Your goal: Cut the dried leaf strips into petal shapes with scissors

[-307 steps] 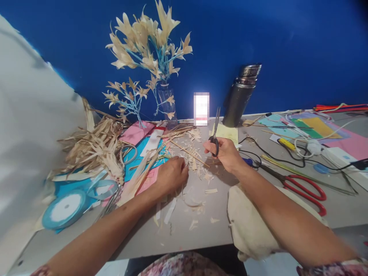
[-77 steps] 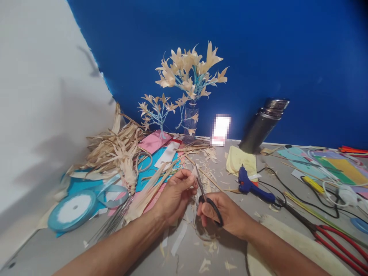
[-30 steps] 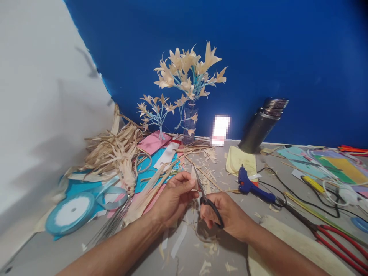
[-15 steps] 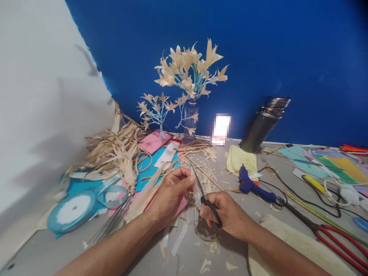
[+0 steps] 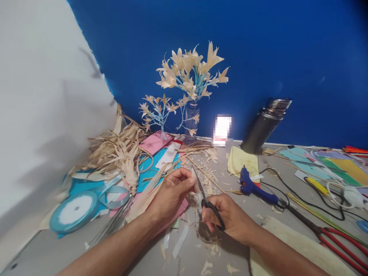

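Observation:
My right hand (image 5: 230, 214) is closed round the handles of black-handled scissors (image 5: 213, 211). Their blades point up and away, beside the fingertips of my left hand (image 5: 175, 191). Thumb and forefinger of that left hand are pinched on a small pale strip (image 5: 196, 186), which looks like dried corn husk; much of it is hidden. Under and around both hands lie thin husk trimmings (image 5: 211, 180) on the grey table. Loose pale husk (image 5: 149, 191) spreads beneath my left wrist, over pink paper.
At the left are a blue ribbon spool (image 5: 75, 209), grey wires (image 5: 115, 222) and a husk heap (image 5: 115, 149). Husk flowers (image 5: 189, 63) stand in a clear bottle (image 5: 192, 122) at the back. Rightward lie a blue glue gun (image 5: 255, 188), red-handled shears (image 5: 336, 237) and a dark flask (image 5: 263, 128).
The whole view has shifted slightly, so objects appear a little further right and lower. Both hands keep nearly the same pose, with the scissors still beside the left fingertips.

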A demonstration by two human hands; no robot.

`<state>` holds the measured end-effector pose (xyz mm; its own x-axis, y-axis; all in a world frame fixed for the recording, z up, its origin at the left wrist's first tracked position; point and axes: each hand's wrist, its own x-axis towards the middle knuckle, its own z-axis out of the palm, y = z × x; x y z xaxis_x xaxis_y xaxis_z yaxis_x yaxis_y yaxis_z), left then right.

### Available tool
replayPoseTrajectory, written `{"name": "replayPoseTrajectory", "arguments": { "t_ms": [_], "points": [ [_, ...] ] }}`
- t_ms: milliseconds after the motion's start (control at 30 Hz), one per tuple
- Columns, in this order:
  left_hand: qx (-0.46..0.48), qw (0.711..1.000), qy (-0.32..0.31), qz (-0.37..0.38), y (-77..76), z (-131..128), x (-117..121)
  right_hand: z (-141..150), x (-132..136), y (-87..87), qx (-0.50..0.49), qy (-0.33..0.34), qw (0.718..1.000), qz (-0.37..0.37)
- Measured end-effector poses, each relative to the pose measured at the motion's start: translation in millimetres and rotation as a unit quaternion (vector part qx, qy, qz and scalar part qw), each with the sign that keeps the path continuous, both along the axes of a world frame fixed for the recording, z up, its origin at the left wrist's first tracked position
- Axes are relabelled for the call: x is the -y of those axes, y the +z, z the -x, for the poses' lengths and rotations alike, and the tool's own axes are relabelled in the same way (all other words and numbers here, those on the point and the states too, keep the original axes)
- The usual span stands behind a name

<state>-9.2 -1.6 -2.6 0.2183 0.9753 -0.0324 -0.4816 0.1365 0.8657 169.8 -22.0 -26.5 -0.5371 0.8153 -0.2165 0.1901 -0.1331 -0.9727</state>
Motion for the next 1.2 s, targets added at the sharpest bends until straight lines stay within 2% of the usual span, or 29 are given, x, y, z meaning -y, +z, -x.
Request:
{"name": "replayPoseTrajectory", "arguments": {
  "t_ms": [333, 767, 1200],
  "points": [
    [0.003, 1.0, -0.006, 0.003, -5.1, 3.5, -3.1, 0.1, 0.8, 0.8, 0.007, -0.006, 1.0, 0.008],
    [0.016, 1.0, -0.006, 0.023, -5.2, -0.3, 0.5, -1.8, 0.5, 2.3, 0.003, 0.022, 1.0, -0.021],
    [0.025, 0.999, -0.014, 0.022, -2.2, -0.2, 0.1, -1.6, 0.7, 2.2, 0.001, 0.009, 1.0, -0.018]
  ]
}}
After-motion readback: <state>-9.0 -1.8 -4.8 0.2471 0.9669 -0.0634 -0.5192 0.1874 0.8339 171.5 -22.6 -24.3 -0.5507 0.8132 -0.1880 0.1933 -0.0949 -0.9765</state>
